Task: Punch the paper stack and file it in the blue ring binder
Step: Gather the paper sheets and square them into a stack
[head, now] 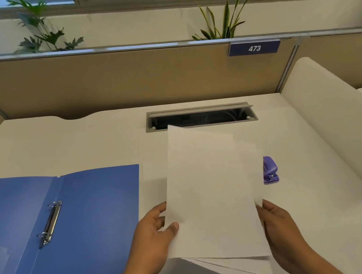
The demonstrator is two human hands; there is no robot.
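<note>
A stack of white paper is held up off the desk, tilted, its sheets fanned apart at the near edge. My left hand grips its left edge with the thumb on top. My right hand holds its right edge. The blue ring binder lies open flat on the left of the desk, its metal rings along the spine. A purple hole punch sits on the desk to the right, partly hidden behind the paper.
The white desk has a grey open cable tray at the back. A tan partition with a blue 473 sign stands behind. A white curved divider rises on the right.
</note>
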